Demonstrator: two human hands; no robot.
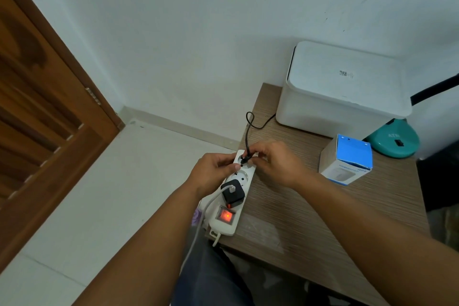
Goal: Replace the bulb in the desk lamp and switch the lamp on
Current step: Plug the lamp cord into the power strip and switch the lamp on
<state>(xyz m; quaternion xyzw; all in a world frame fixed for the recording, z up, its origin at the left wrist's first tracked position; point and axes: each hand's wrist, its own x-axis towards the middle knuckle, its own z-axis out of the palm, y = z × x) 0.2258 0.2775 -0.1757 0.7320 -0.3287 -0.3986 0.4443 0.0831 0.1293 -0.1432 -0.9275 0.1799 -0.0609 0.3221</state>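
A white power strip point(238, 181) lies along the left edge of the wooden table point(310, 206); its red switch point(226, 215) glows. My left hand point(213, 172) grips the strip's far end. My right hand point(275, 164) pinches a small black plug point(244, 158) at the strip's farthest socket; how deep the plug sits is hidden by fingers. The plug's black cord point(249, 123) loops up and runs right behind the white box. The desk lamp's teal base point(395, 139) stands at the table's right, its black neck point(434, 89) rising out of view. No bulb is visible.
A black charger point(233, 192) with a white cable is plugged into the strip near the switch. A large white lidded box point(347, 89) stands at the back of the table. A small blue and white carton point(347, 159) sits beside the lamp base. A wooden door point(42, 107) is at left.
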